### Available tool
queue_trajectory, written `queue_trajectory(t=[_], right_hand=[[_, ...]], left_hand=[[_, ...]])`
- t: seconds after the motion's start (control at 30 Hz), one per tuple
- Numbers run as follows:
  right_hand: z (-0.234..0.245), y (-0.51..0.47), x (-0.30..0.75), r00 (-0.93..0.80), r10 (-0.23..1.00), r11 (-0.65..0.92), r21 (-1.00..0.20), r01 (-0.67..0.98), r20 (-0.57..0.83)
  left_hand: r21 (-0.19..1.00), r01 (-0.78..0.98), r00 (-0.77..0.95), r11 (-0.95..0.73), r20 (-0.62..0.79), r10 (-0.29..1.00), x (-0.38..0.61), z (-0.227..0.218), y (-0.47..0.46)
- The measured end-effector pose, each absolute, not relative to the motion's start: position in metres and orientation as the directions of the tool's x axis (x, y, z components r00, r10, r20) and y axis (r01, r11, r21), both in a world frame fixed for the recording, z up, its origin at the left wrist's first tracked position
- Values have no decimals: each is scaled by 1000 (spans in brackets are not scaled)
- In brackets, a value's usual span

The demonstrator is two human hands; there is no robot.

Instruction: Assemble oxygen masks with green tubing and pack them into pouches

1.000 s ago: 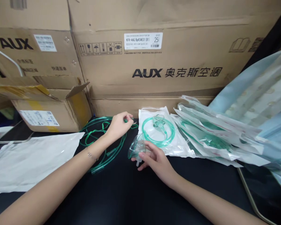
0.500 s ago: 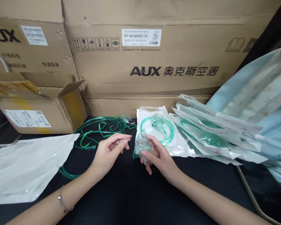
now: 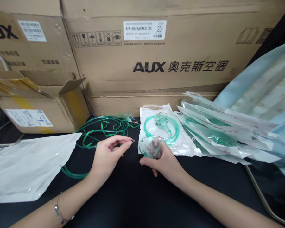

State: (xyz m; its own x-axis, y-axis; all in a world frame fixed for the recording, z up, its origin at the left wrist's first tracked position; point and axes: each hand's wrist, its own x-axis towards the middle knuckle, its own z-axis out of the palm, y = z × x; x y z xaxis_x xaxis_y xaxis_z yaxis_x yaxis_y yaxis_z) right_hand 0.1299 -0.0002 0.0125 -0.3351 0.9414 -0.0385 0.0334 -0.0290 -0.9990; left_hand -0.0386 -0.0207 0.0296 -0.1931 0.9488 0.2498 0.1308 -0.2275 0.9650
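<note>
My right hand [image 3: 165,163] is closed around a clear green-tinted oxygen mask [image 3: 151,146], holding it up with its open cup turned toward me. My left hand [image 3: 108,155] rests on the black table just left of it, fingers pinched on the end of a green tube [image 3: 120,144]. That tubing [image 3: 97,129] lies in loose coils with a green strap behind and left of my left hand. A sealed white pouch [image 3: 161,129] with a coiled green tube and mask lies just behind my right hand.
Large AUX cardboard boxes [image 3: 156,57] wall off the back. An open small carton [image 3: 38,104] stands at the left. An empty clear bag [image 3: 26,164] lies flat at the left front. Several sealed pouches [image 3: 216,133] fan out at the right beside a blue-wrapped bundle [image 3: 270,91].
My left hand came back from the far tubing toward me, drawing the tube end along. My right hand lifted the mask off the table and turned its opening upward.
</note>
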Motion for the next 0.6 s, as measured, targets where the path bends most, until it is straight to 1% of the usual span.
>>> queue_trajectory(t=[0.07, 0.13, 0.2, 0.37, 0.5, 0.6], right_hand=[[15, -2, 130, -379, 925, -38, -998, -59, -13], [19, -4, 131, -477, 879, -80, -983, -164, 8], [21, -6, 132, -542, 840, -113, -972, -205, 17], [20, -4, 134, -477, 877, -48, -982, -183, 46], [21, -7, 133, -452, 890, -44, -976, -213, 58], [22, -8, 132, -418, 908, -50, -979, -198, 38]], left_hand=[[970, 128, -205, -206, 230, 951, -38, 28, -20], [976, 116, -210, -185, 206, 956, -38, 28, -19], [979, 111, -214, -173, 194, 957, -37, 29, -19], [975, 136, -244, -178, 207, 947, -36, 30, -20], [972, 174, -234, -156, 195, 953, -34, 29, -20], [960, 235, -238, -153, 209, 948, -33, 30, -22]])
